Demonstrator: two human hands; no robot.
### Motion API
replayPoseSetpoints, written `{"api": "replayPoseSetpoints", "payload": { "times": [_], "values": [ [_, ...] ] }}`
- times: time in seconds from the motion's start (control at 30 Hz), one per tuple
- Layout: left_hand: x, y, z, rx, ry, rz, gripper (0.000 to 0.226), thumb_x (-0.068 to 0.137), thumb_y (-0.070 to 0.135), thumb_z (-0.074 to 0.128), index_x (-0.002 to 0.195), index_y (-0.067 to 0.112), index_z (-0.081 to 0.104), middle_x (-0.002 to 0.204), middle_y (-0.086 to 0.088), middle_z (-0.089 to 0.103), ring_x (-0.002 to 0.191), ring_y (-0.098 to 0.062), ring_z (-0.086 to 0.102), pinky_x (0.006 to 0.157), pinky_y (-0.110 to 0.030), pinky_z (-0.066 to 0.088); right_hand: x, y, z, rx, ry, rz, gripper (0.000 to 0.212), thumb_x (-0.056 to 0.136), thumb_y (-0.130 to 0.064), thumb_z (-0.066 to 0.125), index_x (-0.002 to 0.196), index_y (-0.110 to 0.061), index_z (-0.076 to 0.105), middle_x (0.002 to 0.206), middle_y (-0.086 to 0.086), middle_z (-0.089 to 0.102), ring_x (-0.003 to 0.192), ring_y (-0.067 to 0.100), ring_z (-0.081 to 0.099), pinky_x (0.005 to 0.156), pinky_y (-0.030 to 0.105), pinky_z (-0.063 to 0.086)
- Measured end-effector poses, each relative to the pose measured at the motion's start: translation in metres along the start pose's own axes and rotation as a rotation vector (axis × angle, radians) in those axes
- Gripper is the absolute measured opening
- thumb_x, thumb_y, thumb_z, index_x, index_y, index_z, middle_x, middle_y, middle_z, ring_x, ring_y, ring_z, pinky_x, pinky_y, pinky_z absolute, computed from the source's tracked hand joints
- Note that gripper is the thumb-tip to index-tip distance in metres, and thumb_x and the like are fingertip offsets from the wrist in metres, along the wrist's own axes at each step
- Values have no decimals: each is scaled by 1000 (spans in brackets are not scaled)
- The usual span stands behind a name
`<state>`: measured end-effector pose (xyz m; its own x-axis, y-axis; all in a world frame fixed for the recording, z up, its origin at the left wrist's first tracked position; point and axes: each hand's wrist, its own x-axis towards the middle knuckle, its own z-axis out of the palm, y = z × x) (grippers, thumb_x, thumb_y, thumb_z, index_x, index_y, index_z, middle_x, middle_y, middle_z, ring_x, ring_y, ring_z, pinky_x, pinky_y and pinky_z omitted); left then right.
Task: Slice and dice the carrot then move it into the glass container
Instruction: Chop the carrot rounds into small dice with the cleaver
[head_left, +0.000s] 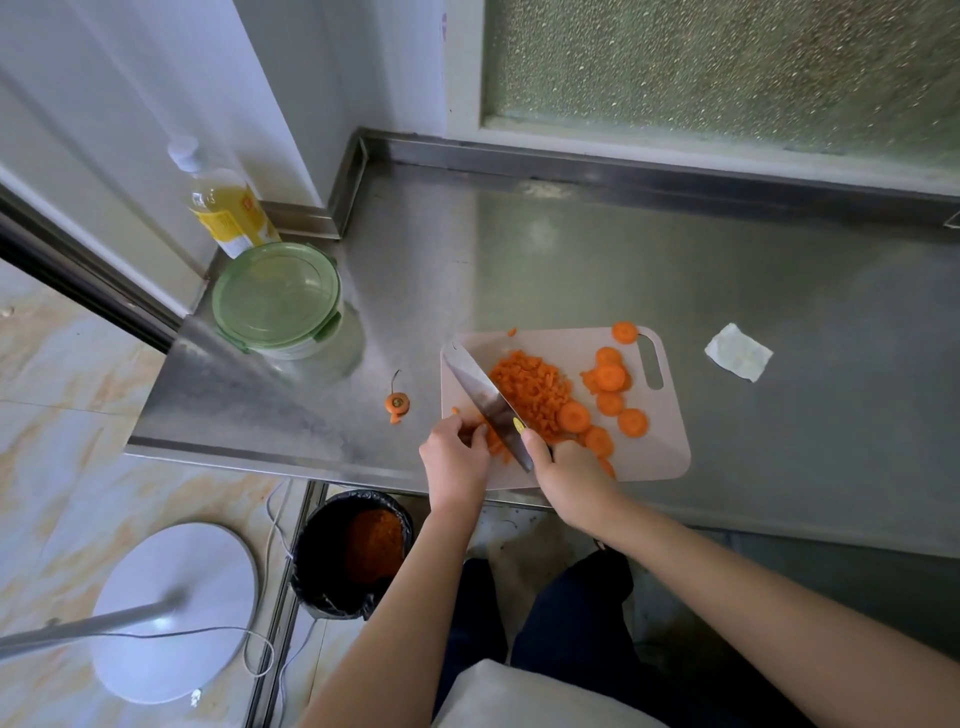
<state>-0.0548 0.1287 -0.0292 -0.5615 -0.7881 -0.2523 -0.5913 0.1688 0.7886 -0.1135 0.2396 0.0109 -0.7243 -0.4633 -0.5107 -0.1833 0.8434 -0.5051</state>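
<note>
Right grip (569, 470) clasping steel knife (485, 397), left grip (454, 457) pinching orange carrot pieces (493, 441)

My right hand (566, 473) wraps the knife (488, 400), so its handle is fully hidden and only the blade shows. My left hand (454, 457) curls over the carrot pieces (493, 445); I cannot tell their shape. Both hands cover the near edge of the cutting board (660, 447). The yellow sticker (518, 425) on the blade and the bottle (223, 208) label are too small to read. The counter (675, 270) runs off the right edge. My left forearm hides the right side of the bin (324, 561).
</note>
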Motion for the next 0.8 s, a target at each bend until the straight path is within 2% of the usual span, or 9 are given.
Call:
{"api": "replayPoseSetpoints", "payload": {
  "times": [0.1,0.23,0.33,0.57,0.67,0.73,0.8],
  "values": [
    [0,0,0,-14,6,0,8,85,5,61,85,8,69,79,3,64,72,-11,55,65,-4,33,1,0,4,-2,2,-5,62,100,-51,23,69,-7,53,72,11,59,73,27,58,60,28,37],
    [-1,1,-1,-29,0,3,12,85,3,60,84,9,70,76,5,65,71,-10,58,63,0,34,1,-2,12,1,53,-28,66,99,-50,27,81,1,64,84,19,67,81,32,64,68,34,48],
    [-1,1,-1,-27,2,8,14,85,2,59,83,9,70,73,7,63,70,-9,58,61,4,34,-1,-3,17,-10,87,-51,65,99,-48,29,86,3,66,87,20,68,85,34,64,70,35,46],
    [-2,2,-1,-37,16,20,13,85,1,59,84,10,69,75,7,62,70,-8,56,62,3,35,10,-12,15,0,82,-90,63,101,-46,28,85,2,65,85,21,68,82,34,63,64,33,43],
    [-2,-1,0,-31,17,45,13,84,1,60,83,11,68,77,5,65,71,-10,58,63,2,35,14,-7,9,55,38,-57,64,100,-48,26,84,-1,66,76,13,65,76,28,60,60,27,35],
    [-1,-2,0,-26,7,54,12,84,2,60,83,10,67,78,4,66,72,-11,58,64,2,35,14,-7,3,73,3,-32,61,101,-47,25,78,-6,63,67,3,57,68,21,53,56,28,31],
    [3,-2,0,-24,2,57,9,85,3,61,82,9,67,80,0,67,72,-12,57,63,0,35,15,-6,-2,72,1,-27,59,101,-47,24,72,-9,57,64,1,52,68,20,50,56,28,30]
  ]
}}
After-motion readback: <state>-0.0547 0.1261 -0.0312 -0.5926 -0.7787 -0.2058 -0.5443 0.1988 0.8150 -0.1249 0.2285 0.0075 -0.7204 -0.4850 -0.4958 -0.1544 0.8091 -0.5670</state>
